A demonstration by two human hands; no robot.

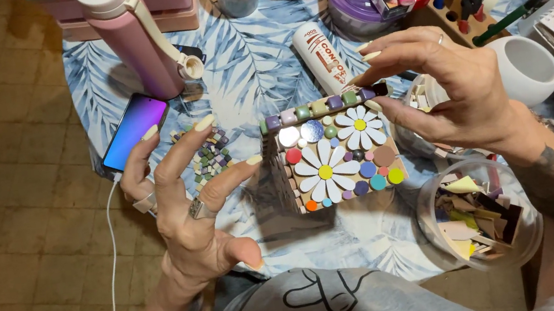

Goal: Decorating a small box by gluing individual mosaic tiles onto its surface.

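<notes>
A small box (335, 154) covered in mosaic stands on the leaf-patterned cloth (242, 66); its face shows two white daisies, round coloured tiles and a top row of square tiles. My left hand (189, 205) hovers at the box's left side with fingers spread, one fingertip close to its upper left corner. My right hand (443, 90) curls over the box's upper right corner, its fingertips pressing a dark square tile at the end of the top row.
Loose mosaic tiles (210, 159) lie left of the box beside a lit phone (135, 129). A pink bottle (135, 38), a white glue tube (322, 57), a white cup (526, 67) and a clear tub of tile shards (476, 213) surround the work. Tiled floor lies left.
</notes>
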